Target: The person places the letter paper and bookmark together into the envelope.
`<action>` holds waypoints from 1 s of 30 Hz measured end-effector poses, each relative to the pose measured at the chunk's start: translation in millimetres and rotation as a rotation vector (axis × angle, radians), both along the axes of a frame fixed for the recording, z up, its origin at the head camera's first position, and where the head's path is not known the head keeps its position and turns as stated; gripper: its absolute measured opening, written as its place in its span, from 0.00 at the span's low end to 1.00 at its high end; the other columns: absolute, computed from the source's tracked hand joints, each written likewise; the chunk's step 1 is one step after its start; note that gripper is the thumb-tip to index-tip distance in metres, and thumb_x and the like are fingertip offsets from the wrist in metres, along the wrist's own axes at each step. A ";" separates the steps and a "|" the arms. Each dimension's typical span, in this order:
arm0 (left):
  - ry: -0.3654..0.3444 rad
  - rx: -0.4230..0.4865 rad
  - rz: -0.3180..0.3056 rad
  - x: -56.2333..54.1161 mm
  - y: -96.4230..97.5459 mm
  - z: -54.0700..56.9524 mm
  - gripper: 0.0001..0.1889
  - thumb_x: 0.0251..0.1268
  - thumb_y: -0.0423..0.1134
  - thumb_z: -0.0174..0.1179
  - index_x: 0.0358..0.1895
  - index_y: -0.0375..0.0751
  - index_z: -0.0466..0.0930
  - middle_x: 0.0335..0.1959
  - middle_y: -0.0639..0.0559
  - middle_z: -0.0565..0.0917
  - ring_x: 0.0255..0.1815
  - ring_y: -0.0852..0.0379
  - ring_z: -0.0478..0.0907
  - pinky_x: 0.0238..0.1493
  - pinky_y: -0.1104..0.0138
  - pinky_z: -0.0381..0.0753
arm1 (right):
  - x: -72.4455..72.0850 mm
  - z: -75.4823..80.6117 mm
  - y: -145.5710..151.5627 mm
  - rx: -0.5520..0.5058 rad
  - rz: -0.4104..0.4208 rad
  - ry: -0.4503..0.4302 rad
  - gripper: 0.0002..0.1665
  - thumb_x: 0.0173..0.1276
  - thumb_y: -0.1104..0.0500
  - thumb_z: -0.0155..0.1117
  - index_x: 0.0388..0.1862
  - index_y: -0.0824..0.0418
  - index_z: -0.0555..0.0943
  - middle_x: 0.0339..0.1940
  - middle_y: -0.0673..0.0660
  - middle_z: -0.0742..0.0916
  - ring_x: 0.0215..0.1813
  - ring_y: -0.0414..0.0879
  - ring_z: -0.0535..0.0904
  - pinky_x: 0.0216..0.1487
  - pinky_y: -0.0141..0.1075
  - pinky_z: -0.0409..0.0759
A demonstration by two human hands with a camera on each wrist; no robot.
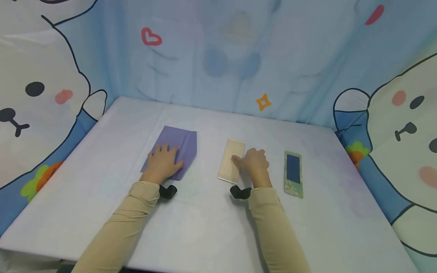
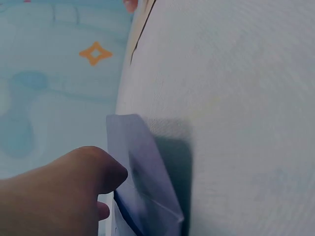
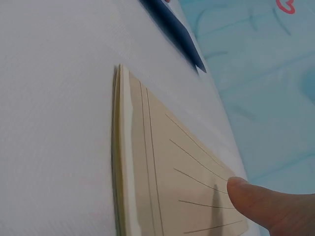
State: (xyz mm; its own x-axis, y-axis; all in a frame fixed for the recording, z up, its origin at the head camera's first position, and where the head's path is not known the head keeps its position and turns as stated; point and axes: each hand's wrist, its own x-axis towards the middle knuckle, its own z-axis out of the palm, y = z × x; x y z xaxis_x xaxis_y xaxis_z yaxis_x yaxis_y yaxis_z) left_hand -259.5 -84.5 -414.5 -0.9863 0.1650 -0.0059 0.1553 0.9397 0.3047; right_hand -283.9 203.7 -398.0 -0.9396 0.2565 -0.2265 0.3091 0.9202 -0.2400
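Observation:
A purple envelope (image 1: pixel 189 151) with a creased flap lies left of centre. My left hand (image 1: pixel 162 163) rests on it with fingers spread, the thumb toward the flap. In the left wrist view the thumb lies over the envelope (image 2: pixel 147 182), whose near edge stands off the cloth and casts a shadow. To the right is a cream notepad (image 1: pixel 230 167) with ruled lines and several sheets. My right hand (image 1: pixel 254 165) is beside its right edge. The thumb reaches over and touches the top sheet of the notepad (image 3: pixel 157 172); the other fingers lie off the pad, loosely bent.
A flat green-patterned piece with a dark blue rectangle (image 1: pixel 293 168) lies right of my right hand. White cloth (image 1: pixel 198 227) covers the table. A blue curtain (image 1: pixel 184 68) with cartoon figures hangs behind and along both sides.

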 end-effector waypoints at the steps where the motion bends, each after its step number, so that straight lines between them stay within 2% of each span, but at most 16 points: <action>1: 0.001 0.006 0.002 0.1 0.4 -0.2 0.33 0.63 0.54 0.52 0.70 0.45 0.63 0.71 0.33 0.59 0.71 0.29 0.52 0.62 0.33 0.56 | -0.7 -0.1 -2.0 -0.004 -0.005 0.000 0.48 0.60 0.31 0.56 0.58 0.73 0.69 0.56 0.73 0.71 0.54 0.63 0.72 0.51 0.55 0.73; 6: -0.019 0.015 0.023 -0.6 -0.2 -2.5 0.32 0.64 0.53 0.51 0.70 0.44 0.63 0.72 0.32 0.58 0.72 0.29 0.50 0.63 0.31 0.53 | -1.4 -4.4 -7.9 -0.015 -0.038 -0.005 0.47 0.60 0.34 0.60 0.58 0.73 0.69 0.54 0.72 0.71 0.56 0.63 0.72 0.52 0.53 0.74; 15: -0.013 0.038 0.049 -4.8 -11.5 -4.7 0.33 0.62 0.52 0.51 0.70 0.43 0.63 0.72 0.32 0.56 0.73 0.27 0.45 0.64 0.31 0.49 | -0.2 -6.8 -15.1 -0.044 -0.023 0.026 0.40 0.64 0.38 0.58 0.57 0.72 0.72 0.53 0.70 0.76 0.50 0.62 0.76 0.51 0.54 0.76; 20: -0.017 0.053 0.046 -5.6 -13.7 -6.2 0.32 0.63 0.51 0.49 0.70 0.43 0.62 0.72 0.32 0.55 0.73 0.28 0.45 0.64 0.31 0.48 | -0.8 -9.7 -21.6 -0.021 0.005 0.047 0.53 0.61 0.30 0.56 0.64 0.75 0.65 0.58 0.73 0.69 0.56 0.64 0.71 0.49 0.53 0.77; 22: -0.018 0.058 0.048 -5.5 -13.5 -7.0 0.32 0.64 0.52 0.48 0.70 0.43 0.61 0.72 0.32 0.55 0.74 0.28 0.45 0.64 0.31 0.48 | -1.3 -12.5 -24.6 -0.014 0.016 0.065 0.54 0.60 0.30 0.56 0.64 0.75 0.64 0.59 0.73 0.66 0.58 0.64 0.69 0.48 0.52 0.77; 27: 0.003 0.053 0.046 -4.8 -13.3 -9.1 0.31 0.64 0.51 0.48 0.70 0.43 0.62 0.72 0.31 0.56 0.73 0.28 0.47 0.65 0.32 0.50 | -3.6 -16.6 -29.5 -0.044 0.007 0.110 0.44 0.60 0.34 0.61 0.56 0.71 0.71 0.55 0.71 0.69 0.54 0.61 0.70 0.46 0.51 0.78; 30: 0.010 0.051 0.044 -4.7 -13.6 -9.9 0.31 0.64 0.50 0.48 0.69 0.42 0.63 0.72 0.31 0.57 0.73 0.28 0.48 0.65 0.33 0.51 | -5.7 -16.7 -30.4 -0.070 -0.008 0.117 0.44 0.59 0.36 0.63 0.58 0.71 0.70 0.54 0.70 0.70 0.53 0.60 0.71 0.47 0.52 0.77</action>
